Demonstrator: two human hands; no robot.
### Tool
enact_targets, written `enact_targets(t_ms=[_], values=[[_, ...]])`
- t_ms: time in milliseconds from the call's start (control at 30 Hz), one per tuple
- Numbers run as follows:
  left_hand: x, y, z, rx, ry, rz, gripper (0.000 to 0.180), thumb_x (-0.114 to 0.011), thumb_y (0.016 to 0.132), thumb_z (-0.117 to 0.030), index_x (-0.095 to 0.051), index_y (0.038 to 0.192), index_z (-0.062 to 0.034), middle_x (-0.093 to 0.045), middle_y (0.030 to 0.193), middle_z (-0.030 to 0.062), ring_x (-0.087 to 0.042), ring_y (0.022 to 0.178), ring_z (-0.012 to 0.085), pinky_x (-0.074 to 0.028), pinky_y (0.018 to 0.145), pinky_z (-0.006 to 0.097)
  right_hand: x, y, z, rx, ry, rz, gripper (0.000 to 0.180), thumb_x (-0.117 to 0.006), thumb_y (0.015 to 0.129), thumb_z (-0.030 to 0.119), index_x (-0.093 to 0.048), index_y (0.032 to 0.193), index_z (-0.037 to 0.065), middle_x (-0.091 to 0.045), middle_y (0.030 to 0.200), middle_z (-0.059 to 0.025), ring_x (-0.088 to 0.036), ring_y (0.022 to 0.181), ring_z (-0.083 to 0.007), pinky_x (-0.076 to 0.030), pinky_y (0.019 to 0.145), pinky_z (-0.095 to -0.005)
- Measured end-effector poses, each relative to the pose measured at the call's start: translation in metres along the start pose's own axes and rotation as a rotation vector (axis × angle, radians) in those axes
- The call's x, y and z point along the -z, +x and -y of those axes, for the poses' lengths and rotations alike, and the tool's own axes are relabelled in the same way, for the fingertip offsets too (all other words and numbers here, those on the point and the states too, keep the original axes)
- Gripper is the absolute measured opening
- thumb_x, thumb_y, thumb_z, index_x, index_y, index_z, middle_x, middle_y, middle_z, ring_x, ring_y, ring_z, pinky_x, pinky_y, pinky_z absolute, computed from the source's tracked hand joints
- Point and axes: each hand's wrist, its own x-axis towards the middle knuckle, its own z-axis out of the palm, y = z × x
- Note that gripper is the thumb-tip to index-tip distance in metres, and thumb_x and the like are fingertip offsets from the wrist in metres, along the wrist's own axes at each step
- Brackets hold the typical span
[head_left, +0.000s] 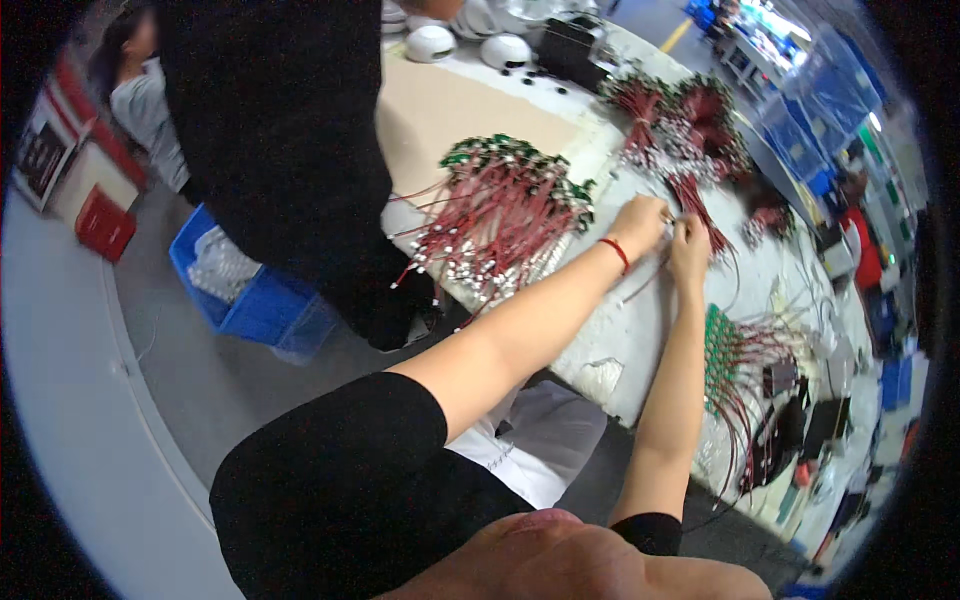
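Note:
My left hand (643,222), with a red cord round its wrist, is closed in a pinch over the white table. Close beside it on the right, my right hand (690,248) is pinched too, their fingertips nearly touching. A thin wire (642,286) trails from beside the right hand's fingers; the small piece between the fingertips is too small to make out. Just behind the hands lies a bundle of dark red wires (690,195) with white connectors. To their left spreads a big pile of red wires (500,225) with green boards and white plugs.
Nearer on the right, green circuit boards (718,355) with red wires lie on the white table (595,325). More tied wire bundles (700,110) and white domed housings (430,43) are farther back. A person in black (280,150) stands at left by a blue bin (245,310).

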Motion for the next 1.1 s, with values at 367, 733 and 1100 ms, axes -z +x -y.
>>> enact_targets(t_ms=[367,733,1100], values=[[0.006,0.004,0.011,-0.048,-0.038,0.087,0.018,-0.052,0.079,-0.002,-0.064,0.092,0.0034,-0.066,0.087,0.0187,-0.065,0.081,0.0255,-0.051,0.073,0.033,0.012,-0.007,0.03,0.107,0.103,0.032,0.022,-0.057,0.079,0.018,-0.064,0.083,-0.003,-0.061,0.08,-0.022,-0.059,0.077,-0.035,-0.045,0.07,-0.0408],[0.014,-0.003,-0.017,0.0,0.099,-0.024,0.015,-0.055,0.077,-0.005,-0.067,0.084,0.002,-0.065,0.078,0.0185,-0.065,0.074,0.0296,-0.051,0.069,0.036,-0.002,-0.009,0.038,-0.038,0.004,-0.104,0.029,-0.065,0.071,0.022,-0.066,0.081,-0.004,-0.062,0.076,-0.0232,-0.061,0.072,-0.0358,-0.048,0.069,-0.0407],[0.01,0.0,-0.014,0.017,-0.09,-0.16,0.017,-0.053,0.08,-0.004,-0.067,0.089,0.0026,-0.066,0.081,0.0177,-0.066,0.074,0.022,-0.051,0.067,0.031,0.008,-0.006,0.042,-0.424,0.617,0.11,0.023,-0.066,0.078,0.024,-0.064,0.075,0.001,-0.057,0.063,-0.0002,-0.047,0.052,-0.0066,-0.035,0.046,-0.0213]])
